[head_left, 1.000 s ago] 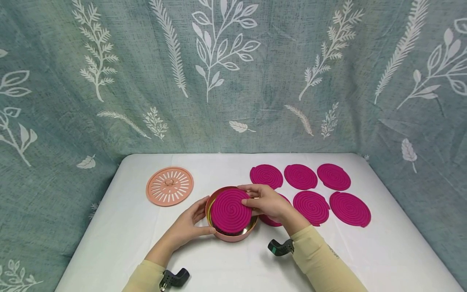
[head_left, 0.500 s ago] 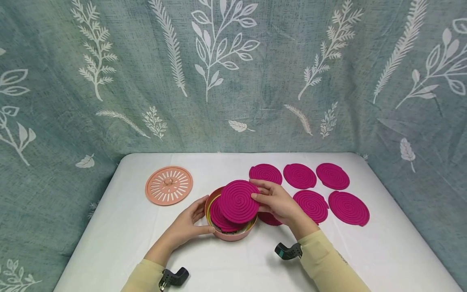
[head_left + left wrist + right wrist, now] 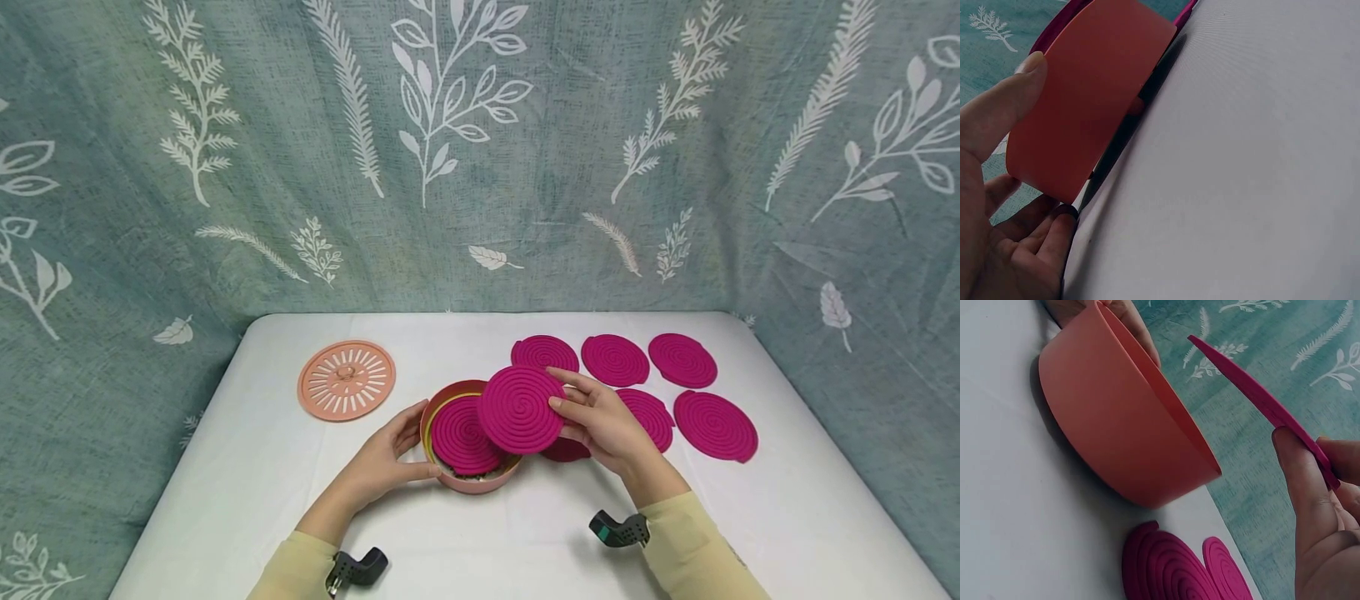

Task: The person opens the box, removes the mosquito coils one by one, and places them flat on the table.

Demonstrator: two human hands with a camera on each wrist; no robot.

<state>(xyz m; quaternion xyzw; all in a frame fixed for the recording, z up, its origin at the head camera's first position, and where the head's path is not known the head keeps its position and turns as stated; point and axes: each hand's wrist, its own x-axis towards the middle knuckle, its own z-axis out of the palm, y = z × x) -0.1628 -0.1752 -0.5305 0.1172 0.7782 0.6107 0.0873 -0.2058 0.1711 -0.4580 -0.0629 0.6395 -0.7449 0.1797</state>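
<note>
My left hand (image 3: 386,458) grips the left side of a round coral tin (image 3: 477,484), thumb on the near side and fingers on the far side. Inside the tin lies a magenta spiral mosquito coil (image 3: 461,437), partly covered from above. My right hand (image 3: 603,421) pinches a second mosquito coil (image 3: 520,410) by its right edge, thumb on top. This coil is tilted and held above the tin's right rim. In the right wrist view the held coil (image 3: 1254,390) is seen edge-on, apart from the tin (image 3: 1116,412).
A coral slotted lid (image 3: 347,380) with a small ring lies at the back left of the white table (image 3: 480,554). Several mosquito coils lie in two rows at the right, including one coil (image 3: 715,425) at the end. One coil (image 3: 564,451) is partly hidden under my right hand.
My right hand has lifted its coil and moved it rightward from over the tin. The coil in the tin has come into view. My left hand stays on the tin.
</note>
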